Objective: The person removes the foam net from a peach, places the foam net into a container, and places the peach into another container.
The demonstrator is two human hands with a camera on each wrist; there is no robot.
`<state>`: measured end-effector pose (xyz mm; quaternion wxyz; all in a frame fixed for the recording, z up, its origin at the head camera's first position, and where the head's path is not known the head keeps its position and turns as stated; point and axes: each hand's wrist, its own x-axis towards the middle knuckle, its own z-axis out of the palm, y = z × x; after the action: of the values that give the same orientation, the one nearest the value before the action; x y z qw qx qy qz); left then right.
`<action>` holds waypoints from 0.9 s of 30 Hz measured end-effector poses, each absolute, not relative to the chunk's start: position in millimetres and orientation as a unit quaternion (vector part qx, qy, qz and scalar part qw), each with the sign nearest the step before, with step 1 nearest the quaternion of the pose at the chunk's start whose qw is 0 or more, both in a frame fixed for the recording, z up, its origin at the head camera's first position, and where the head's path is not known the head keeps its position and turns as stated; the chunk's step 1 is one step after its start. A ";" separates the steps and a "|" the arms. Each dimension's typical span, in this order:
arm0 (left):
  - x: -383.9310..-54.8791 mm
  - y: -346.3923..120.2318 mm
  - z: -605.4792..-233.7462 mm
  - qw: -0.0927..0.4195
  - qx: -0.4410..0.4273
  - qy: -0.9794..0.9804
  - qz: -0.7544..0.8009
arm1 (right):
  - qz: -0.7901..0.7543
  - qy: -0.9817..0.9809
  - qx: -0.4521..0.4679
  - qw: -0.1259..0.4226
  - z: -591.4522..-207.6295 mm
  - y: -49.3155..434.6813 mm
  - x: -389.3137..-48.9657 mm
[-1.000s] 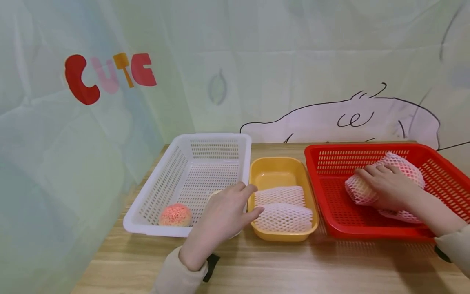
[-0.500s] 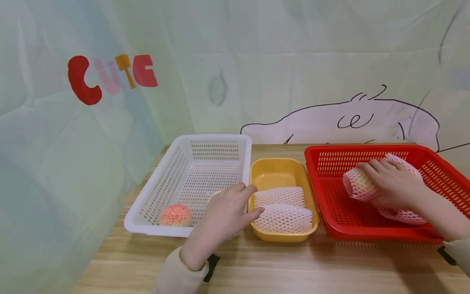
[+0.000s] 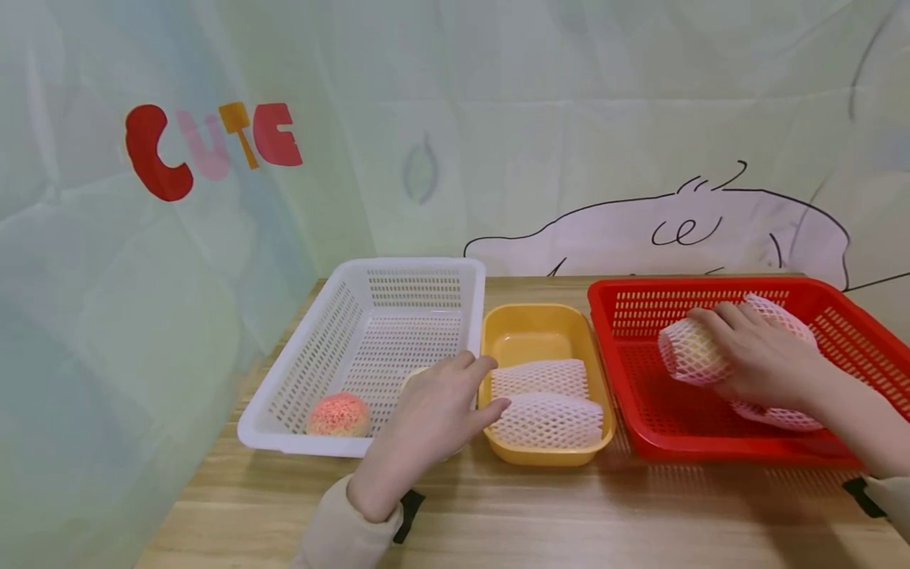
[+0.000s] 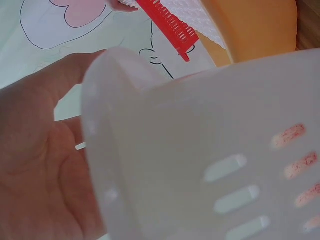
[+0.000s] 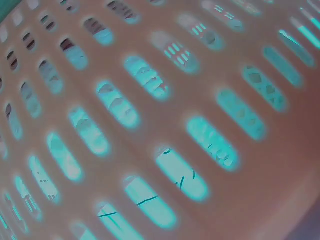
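Observation:
My right hand (image 3: 771,359) grips a pale yellow, peach-like fruit in a pink foam net sleeve (image 3: 686,353), inside the red basket (image 3: 643,423). Behind and below that hand lie more netted fruit (image 3: 787,322), partly hidden by it. The left hand (image 3: 434,407) hangs over the front right corner of the white basket (image 3: 280,431), fingers loosely extended and nothing held. Beneath it a pale round fruit (image 3: 412,378) is mostly covered. A red-speckled, peach-like fruit (image 3: 339,416) sits at the white basket's front left. The left wrist view shows the left palm (image 4: 45,170) beside the basket's corner.
Between the baskets stands a yellow tray (image 3: 533,328) with two foam net sleeves (image 3: 547,419) in its front half. All three containers stand on a wooden table (image 3: 569,514). A printed cloth (image 3: 569,142) hangs behind. Slotted basket wall (image 5: 145,145) fills the right wrist view.
The right hand has shifted slightly left with the netted fruit, tilting its open sleeve end a little upward. The left hand has kept its place.

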<state>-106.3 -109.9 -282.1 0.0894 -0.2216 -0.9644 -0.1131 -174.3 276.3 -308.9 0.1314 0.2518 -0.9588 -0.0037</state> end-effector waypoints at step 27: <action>-107.7 -110.0 -282.8 0.087 -0.223 -0.966 -0.096 | 0.051 -0.965 0.226 0.121 -291.1 252.7 -154.4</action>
<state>-107.7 -110.0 -282.8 0.0866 -0.2232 -0.9662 -0.0961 -154.4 252.7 -291.1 0.1213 0.2257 -0.9653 0.0512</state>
